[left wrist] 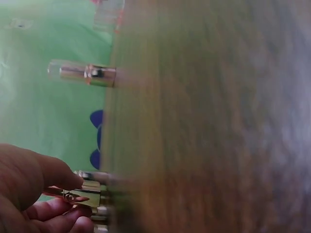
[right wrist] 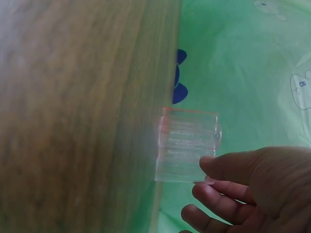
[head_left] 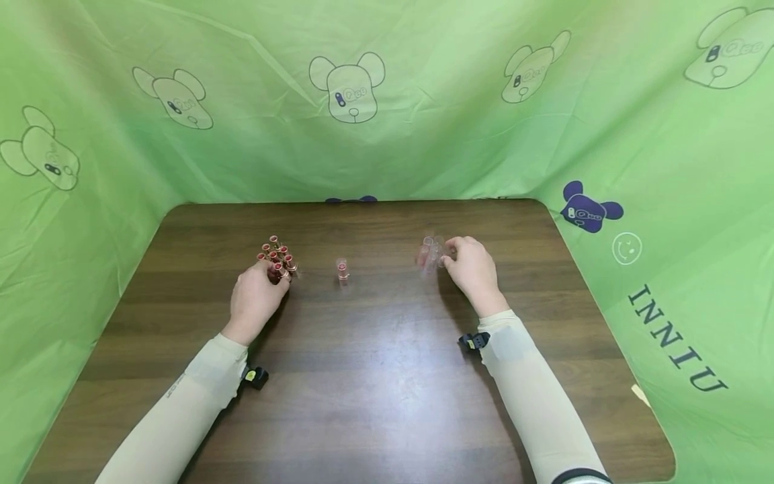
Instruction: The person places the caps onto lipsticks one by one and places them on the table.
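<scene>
My left hand (head_left: 256,296) is at a cluster of uncapped lipsticks (head_left: 273,254) with gold tubes and red tops, standing on the left of the table. In the left wrist view its thumb and fingers pinch one gold lipstick (left wrist: 91,194) of that cluster. My right hand (head_left: 474,269) is beside a small group of clear caps (head_left: 428,254) on the right. Seen from the right wrist, thumb and forefinger pinch the near clear cap (right wrist: 182,172) at its top end. Between the hands stands a lipstick (head_left: 342,271) with a clear cap on it.
The wooden table (head_left: 375,376) has rounded corners. A green cloth (head_left: 423,148) printed with bear heads hangs behind it and along both sides. Each wrist wears a small black camera, such as the left one (head_left: 256,378).
</scene>
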`<state>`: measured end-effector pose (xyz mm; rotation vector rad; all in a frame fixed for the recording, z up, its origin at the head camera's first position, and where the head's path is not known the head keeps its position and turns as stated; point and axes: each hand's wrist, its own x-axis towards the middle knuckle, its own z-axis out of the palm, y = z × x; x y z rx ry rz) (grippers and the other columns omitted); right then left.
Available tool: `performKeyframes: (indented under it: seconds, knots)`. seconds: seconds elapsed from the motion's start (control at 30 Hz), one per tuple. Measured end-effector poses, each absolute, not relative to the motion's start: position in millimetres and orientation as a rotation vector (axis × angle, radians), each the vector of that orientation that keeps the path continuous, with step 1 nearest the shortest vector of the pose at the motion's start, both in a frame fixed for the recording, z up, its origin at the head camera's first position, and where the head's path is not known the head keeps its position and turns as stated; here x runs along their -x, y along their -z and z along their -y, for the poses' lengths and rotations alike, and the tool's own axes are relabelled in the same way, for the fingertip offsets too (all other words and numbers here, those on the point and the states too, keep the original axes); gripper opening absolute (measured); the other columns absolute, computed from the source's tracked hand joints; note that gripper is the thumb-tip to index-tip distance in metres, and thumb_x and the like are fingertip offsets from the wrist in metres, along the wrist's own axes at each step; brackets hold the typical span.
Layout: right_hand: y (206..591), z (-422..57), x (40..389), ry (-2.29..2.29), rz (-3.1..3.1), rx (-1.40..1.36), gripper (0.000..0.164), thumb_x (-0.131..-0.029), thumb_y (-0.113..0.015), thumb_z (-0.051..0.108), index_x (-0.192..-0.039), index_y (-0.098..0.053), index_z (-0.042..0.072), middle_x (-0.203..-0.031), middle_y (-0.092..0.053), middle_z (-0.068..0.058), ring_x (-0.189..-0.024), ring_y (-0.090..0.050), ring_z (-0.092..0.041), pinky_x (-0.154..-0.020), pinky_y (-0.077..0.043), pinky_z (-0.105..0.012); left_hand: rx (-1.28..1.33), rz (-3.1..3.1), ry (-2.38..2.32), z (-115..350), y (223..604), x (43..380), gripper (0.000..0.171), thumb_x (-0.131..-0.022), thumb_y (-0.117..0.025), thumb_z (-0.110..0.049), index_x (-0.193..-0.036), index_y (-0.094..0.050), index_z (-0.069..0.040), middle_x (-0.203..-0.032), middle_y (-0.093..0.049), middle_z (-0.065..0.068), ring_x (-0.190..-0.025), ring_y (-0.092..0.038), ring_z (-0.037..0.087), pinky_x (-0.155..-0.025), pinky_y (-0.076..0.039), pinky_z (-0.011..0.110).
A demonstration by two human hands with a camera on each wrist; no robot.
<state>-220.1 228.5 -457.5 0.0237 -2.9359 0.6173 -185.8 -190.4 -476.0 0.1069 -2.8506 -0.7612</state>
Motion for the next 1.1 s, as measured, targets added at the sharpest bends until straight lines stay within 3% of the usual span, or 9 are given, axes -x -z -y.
performKeyframes:
  seconds: [0.37,0.8,1.1]
  knots:
    - [441.3,-229.9,215.6,-0.671,2.903,0.017,0.029,-0.084,-0.067,0.033,-0.107,-0.064,0.015,-0.103,-0.067,-0.006,-0.09,-0.064,-0.026,-0.074,-0.048,-0.045,0.023,2.816,0.832,167.6,455.3,174.2,0.027,-0.08,-0.064,-0.026,-0.102,-0.062,-0.012,-0.087,-0.065,0.003,-0.075,-0.06,0.021,-0.063,-0.045,0.037]
    - [413.7,-213.3,202.0,-0.746,2.808,-0.049,0.028,-0.085,-0.066,0.034,-0.108,-0.064,0.017,-0.102,-0.067,0.0,-0.09,-0.063,-0.019,-0.078,-0.049,-0.04,0.255,2.749,0.888,137.6,455.0,165.7,0.021,-0.075,-0.066,-0.021,-0.094,-0.061,-0.014,-0.084,-0.056,-0.001,-0.077,-0.052,0.016,-0.069,-0.042,0.032]
    - [402.4,-189.6,194.8,-1.17,2.62,-0.19,0.023,-0.085,-0.071,0.027,-0.103,-0.066,0.014,-0.094,-0.068,0.002,-0.083,-0.064,-0.014,-0.076,-0.052,-0.029,0.384,2.727,0.932,124.6,450.5,164.5,0.022,-0.073,-0.067,-0.022,-0.093,-0.061,-0.018,-0.088,-0.055,-0.003,-0.085,-0.052,0.017,-0.077,-0.04,0.032]
